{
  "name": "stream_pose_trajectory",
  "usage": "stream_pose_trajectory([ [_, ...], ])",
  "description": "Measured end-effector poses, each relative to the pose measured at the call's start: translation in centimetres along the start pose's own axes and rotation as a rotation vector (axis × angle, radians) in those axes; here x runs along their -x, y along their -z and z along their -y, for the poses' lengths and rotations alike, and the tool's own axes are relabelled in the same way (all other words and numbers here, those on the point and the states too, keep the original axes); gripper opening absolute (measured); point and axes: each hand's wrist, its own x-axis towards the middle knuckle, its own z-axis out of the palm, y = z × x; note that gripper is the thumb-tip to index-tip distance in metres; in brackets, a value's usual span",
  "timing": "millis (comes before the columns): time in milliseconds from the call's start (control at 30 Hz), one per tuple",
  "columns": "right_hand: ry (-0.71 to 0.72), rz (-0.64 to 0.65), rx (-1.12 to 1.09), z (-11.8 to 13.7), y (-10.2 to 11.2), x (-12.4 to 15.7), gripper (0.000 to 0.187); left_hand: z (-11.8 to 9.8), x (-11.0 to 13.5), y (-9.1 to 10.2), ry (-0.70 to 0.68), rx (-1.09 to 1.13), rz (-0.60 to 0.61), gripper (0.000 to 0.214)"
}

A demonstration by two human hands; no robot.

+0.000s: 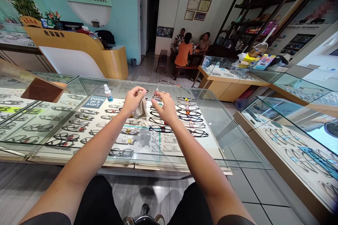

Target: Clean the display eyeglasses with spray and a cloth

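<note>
My left hand (pixel 134 99) is closed on a pale cleaning cloth (pixel 141 111) that hangs down from its fingers. My right hand (pixel 164 106) pinches a pair of thin-framed glasses (pixel 169 86), whose temple arm sticks out to the right. Both hands are held close together above the glass display counter (pixel 211 126). Rows of glasses (pixel 161 129) lie inside the case under the hands.
A small spray bottle (pixel 108 92) stands on the counter left of my hands, by a dark sign (pixel 94 102). More glass cases (pixel 295 137) run along the right. A curved yellow reception desk (pixel 87 51) stands at the back left. Three people (pixel 185 51) sit at a far table.
</note>
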Motion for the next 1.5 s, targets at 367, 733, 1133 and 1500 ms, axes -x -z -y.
stream_pose_trajectory([
  [367,-0.024,-0.022,0.046,-0.5,0.1,0.0,0.031,1.4,-1.4,2.8,-0.170,-0.410,-0.318,0.017],
  [733,-0.057,-0.020,0.019,-0.2,0.3,0.0,0.032,2.5,-3.9,8.0,-0.124,-0.452,-0.871,0.029],
  [1133,-0.062,-0.032,-0.016,-0.5,0.2,0.0,0.034,6.6,-4.6,9.1,0.335,-0.518,-0.828,0.047],
  [1500,-0.063,-0.025,-0.031,-0.4,0.2,-0.1,0.031,8.6,-5.2,10.0,0.498,-0.423,-0.740,0.029],
])
